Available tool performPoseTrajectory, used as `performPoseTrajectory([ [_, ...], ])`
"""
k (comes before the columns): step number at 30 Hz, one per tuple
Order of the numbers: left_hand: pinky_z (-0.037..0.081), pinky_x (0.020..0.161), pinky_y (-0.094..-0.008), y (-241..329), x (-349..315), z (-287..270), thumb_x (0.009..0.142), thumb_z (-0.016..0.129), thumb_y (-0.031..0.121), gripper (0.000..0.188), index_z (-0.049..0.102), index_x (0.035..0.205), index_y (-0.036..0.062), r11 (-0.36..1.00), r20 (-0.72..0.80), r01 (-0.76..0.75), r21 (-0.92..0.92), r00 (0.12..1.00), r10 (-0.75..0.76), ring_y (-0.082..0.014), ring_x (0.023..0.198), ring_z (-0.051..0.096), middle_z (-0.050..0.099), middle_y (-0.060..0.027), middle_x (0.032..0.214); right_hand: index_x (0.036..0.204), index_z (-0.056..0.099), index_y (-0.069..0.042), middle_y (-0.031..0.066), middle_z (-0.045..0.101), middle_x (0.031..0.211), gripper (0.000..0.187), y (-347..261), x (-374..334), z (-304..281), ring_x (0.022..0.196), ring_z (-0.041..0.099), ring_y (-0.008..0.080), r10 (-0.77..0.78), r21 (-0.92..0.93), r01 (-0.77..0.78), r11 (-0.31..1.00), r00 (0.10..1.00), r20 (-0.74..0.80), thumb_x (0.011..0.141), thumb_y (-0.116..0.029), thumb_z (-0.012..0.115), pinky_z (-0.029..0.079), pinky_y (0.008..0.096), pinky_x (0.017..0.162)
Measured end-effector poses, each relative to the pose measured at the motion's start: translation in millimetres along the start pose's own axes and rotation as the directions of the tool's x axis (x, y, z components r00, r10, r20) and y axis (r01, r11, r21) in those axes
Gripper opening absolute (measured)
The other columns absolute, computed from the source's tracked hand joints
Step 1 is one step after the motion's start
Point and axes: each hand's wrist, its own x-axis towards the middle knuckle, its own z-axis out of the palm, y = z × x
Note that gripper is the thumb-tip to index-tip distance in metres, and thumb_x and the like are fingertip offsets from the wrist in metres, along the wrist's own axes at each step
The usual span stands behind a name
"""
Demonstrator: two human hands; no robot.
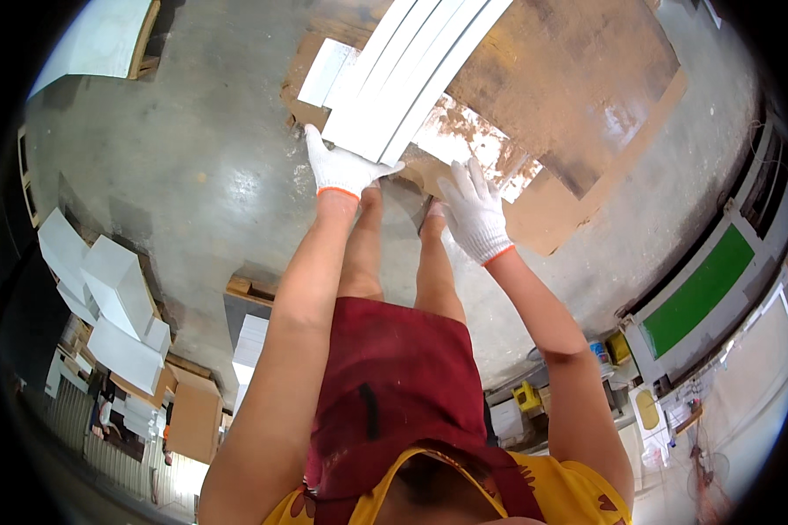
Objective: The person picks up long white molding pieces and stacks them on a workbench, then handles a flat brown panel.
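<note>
Long white boards [411, 70] lie side by side in a stack that runs away from me. My left hand [346, 168], in a white knitted glove, cups the stack's near end, its thumb at the right side and a finger out past the left corner. Part of that hand's fingers is hidden at the board ends. To the right, my right hand [474, 210], gloved too, has its fingers stretched and holds nothing. It is over the near edge of a brown worn sheet [578, 87] with a pale, scuffed patch [464, 131].
A short white piece [327, 72] is left of the boards. White panels stand in stacks [118, 280] at the left, near a cardboard box [194, 416]. A green-topped table [699, 293] is on the right. Grey concrete floor [210, 166] surrounds my feet.
</note>
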Motion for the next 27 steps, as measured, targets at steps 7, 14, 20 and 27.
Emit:
performPoseTrajectory([
  [7,0.019,0.093,-0.0704,5,5,5,0.085,0.016,0.059,0.071,0.027,0.142,0.0173,0.999,0.033,-0.025,0.025,0.999,0.024,-0.0448,0.128,0.027,0.025,-0.014,0.145,0.115,0.055,-0.011,0.0133,0.045,0.128,0.042,12,9,8,0.124,0.035,0.0351,0.135,0.102,-0.133,0.986,0.991,-0.014,0.074,-0.018,0.062,0.035,0.0487,0.095],
  [14,0.031,0.09,-0.0611,9,9,3,0.083,0.024,0.051,0.066,0.036,0.135,0.0126,1.0,0.0,-0.018,0.004,1.0,0.018,-0.0393,0.122,0.036,0.036,-0.0129,0.138,0.119,0.054,-0.008,0.0163,0.048,0.125,0.042,25,52,0,0.118,0.044,0.0336,0.282,0.383,-0.229,0.895,0.955,-0.09,0.079,-0.02,0.061,0.038,0.0392,0.098],
  [20,0.043,0.078,-0.0484,1,-17,25,0.079,0.031,0.047,0.054,0.05,0.119,0.0146,1.0,-0.159,-0.027,0.011,0.987,0.028,-0.0287,0.104,0.049,0.051,-0.0062,0.117,0.132,0.04,-0.002,0.015,0.043,0.133,0.055,10,85,-24,0.123,0.042,0.0248,0.443,0.621,-0.298,0.725,0.892,-0.09,0.084,-0.019,0.06,0.037,0.0316,0.098],
  [27,0.043,0.082,-0.0479,-6,-48,-28,0.081,0.036,0.05,0.059,0.044,0.124,0.0102,0.996,-0.083,-0.091,-0.011,0.992,0.09,-0.0275,0.11,0.047,0.047,-0.0094,0.124,0.137,0.023,0.007,0.0247,0.027,0.14,0.077,-55,111,-20,0.133,0.024,0.0335,0.542,0.725,-0.264,0.637,0.822,-0.177,0.08,-0.025,0.065,0.022,0.0362,0.108],
])
